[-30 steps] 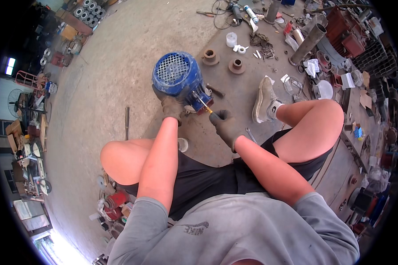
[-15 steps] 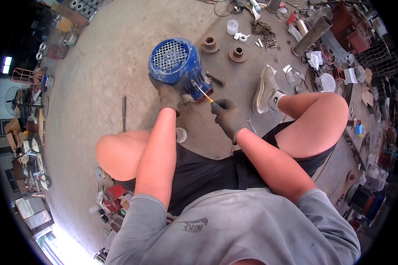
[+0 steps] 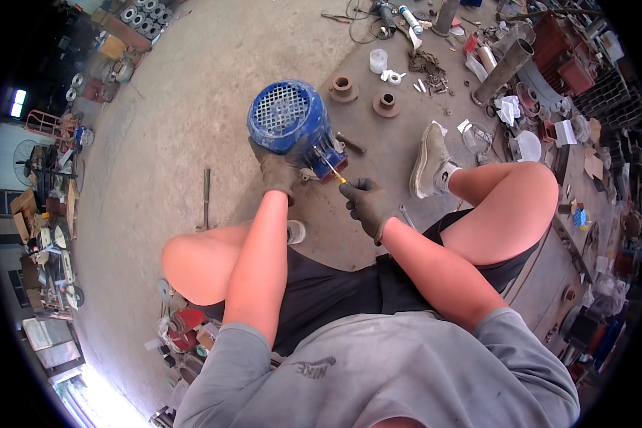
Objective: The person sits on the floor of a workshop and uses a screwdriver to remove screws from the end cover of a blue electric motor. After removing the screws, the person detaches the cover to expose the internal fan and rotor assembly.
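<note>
A blue electric motor (image 3: pixel 314 123) with a pale grille on its fan cover stands on the floor in front of me. My gloved left hand (image 3: pixel 276 172) is closed against its near left side, steadying it, with the fingertips hidden behind the housing. In my gloved right hand (image 3: pixel 369 207) is a thin screwdriver (image 3: pixel 339 177) with a yellowish handle, gripped between bent fingers. Its shaft slants up and left to the terminal box (image 3: pixel 326 164) on the motor's near right side; the exact contact of the tip is too small to make out.
Two rusty flanged hubs (image 3: pixel 386 104) sit beyond the motor, with a hammer-like tool (image 3: pixel 351 143) beside it. A metal bar (image 3: pixel 207 198) lies left, a wrench (image 3: pixel 406 216) near my right wrist. A steel pipe (image 3: pixel 505 71), chain (image 3: pixel 425 63) and scattered parts fill the right.
The whole view has shifted slightly, so the scene sits lower in the picture. Both hands keep their holds on the motor and the screwdriver, with the shaft still at the terminal box.
</note>
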The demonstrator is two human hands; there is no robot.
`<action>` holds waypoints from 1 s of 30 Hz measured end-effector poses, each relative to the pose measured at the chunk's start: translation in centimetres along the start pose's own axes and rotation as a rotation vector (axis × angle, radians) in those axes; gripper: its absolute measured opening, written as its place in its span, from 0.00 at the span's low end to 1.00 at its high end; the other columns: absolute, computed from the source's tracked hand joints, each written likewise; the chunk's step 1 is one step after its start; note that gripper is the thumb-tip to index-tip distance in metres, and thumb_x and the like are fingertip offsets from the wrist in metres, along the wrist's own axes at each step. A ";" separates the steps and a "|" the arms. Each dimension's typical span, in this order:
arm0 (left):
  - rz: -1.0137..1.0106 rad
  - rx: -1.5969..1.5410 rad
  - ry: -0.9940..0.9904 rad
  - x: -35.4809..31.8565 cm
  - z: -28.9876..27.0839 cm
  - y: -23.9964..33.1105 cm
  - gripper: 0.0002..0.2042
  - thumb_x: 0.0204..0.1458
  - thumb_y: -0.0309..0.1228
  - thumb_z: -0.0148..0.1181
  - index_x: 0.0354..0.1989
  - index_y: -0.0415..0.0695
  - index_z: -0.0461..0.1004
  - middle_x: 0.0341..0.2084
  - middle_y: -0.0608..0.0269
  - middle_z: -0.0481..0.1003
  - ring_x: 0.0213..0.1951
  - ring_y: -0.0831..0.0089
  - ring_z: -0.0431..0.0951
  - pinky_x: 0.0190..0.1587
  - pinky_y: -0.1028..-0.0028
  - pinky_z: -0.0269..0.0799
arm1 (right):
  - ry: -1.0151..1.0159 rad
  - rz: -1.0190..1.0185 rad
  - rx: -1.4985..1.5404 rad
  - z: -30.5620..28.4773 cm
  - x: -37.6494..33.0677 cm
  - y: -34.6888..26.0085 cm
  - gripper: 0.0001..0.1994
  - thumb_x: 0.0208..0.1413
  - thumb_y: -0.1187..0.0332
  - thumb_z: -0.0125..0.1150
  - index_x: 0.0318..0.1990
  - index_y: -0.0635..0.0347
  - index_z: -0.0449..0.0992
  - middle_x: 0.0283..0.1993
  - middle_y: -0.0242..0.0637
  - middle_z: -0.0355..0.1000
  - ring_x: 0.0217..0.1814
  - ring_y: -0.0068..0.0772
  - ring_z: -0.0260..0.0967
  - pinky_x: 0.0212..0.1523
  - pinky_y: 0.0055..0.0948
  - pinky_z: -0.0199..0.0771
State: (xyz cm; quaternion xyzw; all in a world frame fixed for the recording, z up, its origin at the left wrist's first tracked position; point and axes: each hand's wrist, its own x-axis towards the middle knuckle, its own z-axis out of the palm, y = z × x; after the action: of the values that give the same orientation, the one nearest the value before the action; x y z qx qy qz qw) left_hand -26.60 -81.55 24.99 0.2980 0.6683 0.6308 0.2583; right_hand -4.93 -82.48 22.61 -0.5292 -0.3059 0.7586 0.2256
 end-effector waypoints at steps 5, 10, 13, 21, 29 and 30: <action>-0.083 0.245 0.072 0.1 -1.5 -0.6 0.60 0.43 0.58 0.83 0.77 0.40 0.51 0.66 0.45 0.70 0.67 0.54 0.72 0.72 0.61 0.66 | 0.001 -0.004 0.021 0.5 -0.6 0.1 0.14 0.67 0.60 0.67 0.48 0.62 0.78 0.35 0.32 0.77 0.28 0.22 0.72 0.25 0.23 0.67; -0.537 0.420 -0.039 -5.3 -0.8 -0.6 0.41 0.59 0.58 0.67 0.65 0.31 0.68 0.57 0.45 0.77 0.58 0.55 0.80 0.61 0.64 0.77 | -0.156 0.130 0.082 -0.3 0.1 -0.6 0.14 0.75 0.56 0.53 0.51 0.56 0.78 0.33 0.30 0.77 0.26 0.19 0.69 0.22 0.22 0.64; -0.732 -0.248 -0.239 -6.3 0.6 -4.9 0.28 0.66 0.49 0.62 0.59 0.34 0.75 0.48 0.49 0.83 0.47 0.59 0.86 0.53 0.65 0.82 | -0.359 0.170 0.205 -0.8 1.1 0.0 0.14 0.76 0.54 0.51 0.52 0.54 0.76 0.33 0.30 0.77 0.24 0.19 0.67 0.21 0.20 0.62; -0.660 -0.514 -0.170 -2.8 1.5 -5.5 0.16 0.69 0.37 0.60 0.59 0.40 0.77 0.47 0.54 0.84 0.46 0.61 0.86 0.49 0.62 0.85 | -0.197 0.197 0.160 0.1 -0.5 -0.7 0.14 0.74 0.55 0.57 0.57 0.52 0.73 0.42 0.31 0.78 0.31 0.21 0.72 0.27 0.21 0.66; -0.714 -0.419 -0.250 -2.6 0.8 -2.8 0.23 0.65 0.41 0.68 0.61 0.37 0.74 0.51 0.51 0.83 0.51 0.57 0.85 0.55 0.58 0.84 | -0.035 -0.070 -0.146 -0.6 0.6 2.2 0.15 0.68 0.61 0.67 0.57 0.56 0.77 0.41 0.32 0.78 0.36 0.24 0.75 0.36 0.28 0.74; -0.751 -0.405 -0.219 -2.6 0.1 -2.8 0.26 0.65 0.43 0.68 0.62 0.36 0.73 0.53 0.49 0.82 0.52 0.56 0.84 0.57 0.57 0.83 | -0.029 -0.095 -0.173 -0.3 0.4 2.0 0.16 0.68 0.61 0.67 0.57 0.58 0.78 0.41 0.33 0.78 0.37 0.25 0.75 0.37 0.28 0.75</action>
State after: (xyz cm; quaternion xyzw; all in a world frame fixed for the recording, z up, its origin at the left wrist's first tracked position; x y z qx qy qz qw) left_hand -24.98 -83.44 22.15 0.0426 0.5618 0.5761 0.5922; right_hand -4.82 -83.58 20.90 -0.5206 -0.3983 0.7253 0.2105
